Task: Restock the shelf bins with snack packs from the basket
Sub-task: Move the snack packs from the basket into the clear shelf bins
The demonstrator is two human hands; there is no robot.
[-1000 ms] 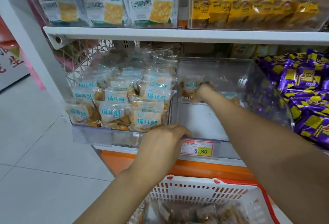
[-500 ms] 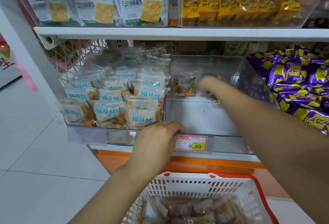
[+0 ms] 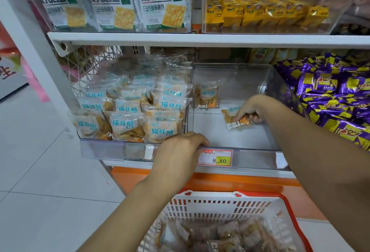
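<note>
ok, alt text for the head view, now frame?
The right hand grips a clear snack pack inside a nearly empty clear plastic shelf bin; the left hand holds its front edge. A white-and-red plastic basket of packs sits below.

Right hand (image 3: 252,109): pulled forward from the rear of the clear acrylic bin (image 3: 216,133) to mid-floor.
Clear plastic snack pack (image 3: 237,119): newly in view, pinched flat under the fingers.
</note>
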